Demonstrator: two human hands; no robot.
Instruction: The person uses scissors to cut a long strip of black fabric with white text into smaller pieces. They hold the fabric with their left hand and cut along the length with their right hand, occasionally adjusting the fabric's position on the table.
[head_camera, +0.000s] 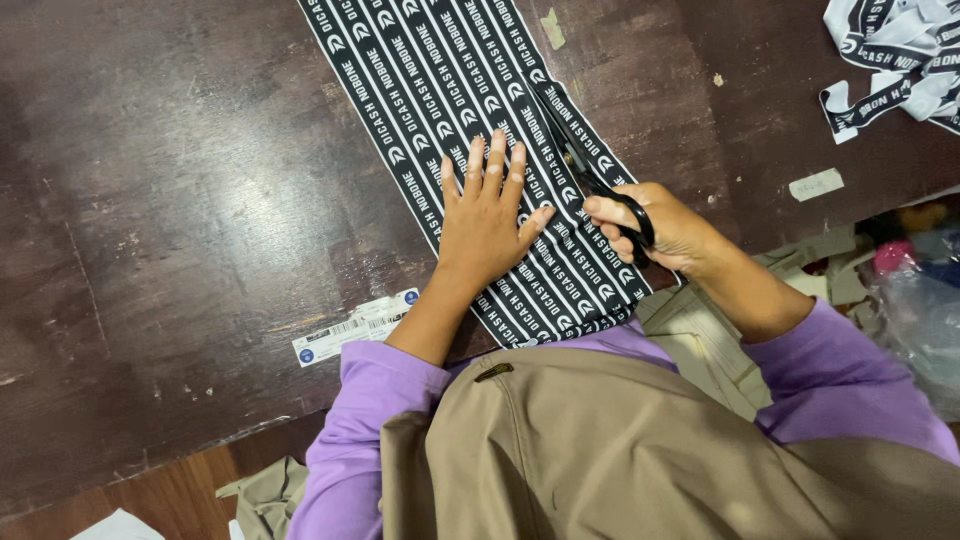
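Observation:
A long black fabric sheet (430, 80) with white printed stripes lies diagonally across the dark wooden table (180, 200). My left hand (487, 220) rests flat on it, fingers spread, pressing it down. My right hand (655, 228) grips the black handles of a pair of scissors (572, 140). Its blades point away from me along the fabric's right edge, lying on the cloth. The fabric's near end hangs over the table edge by my lap.
Cut black-and-white strips (900, 55) are piled at the far right corner. A white sticker label (355, 327) and a small paper tag (816, 184) lie on the table. Clear plastic bags (920, 300) sit at the right, off the table.

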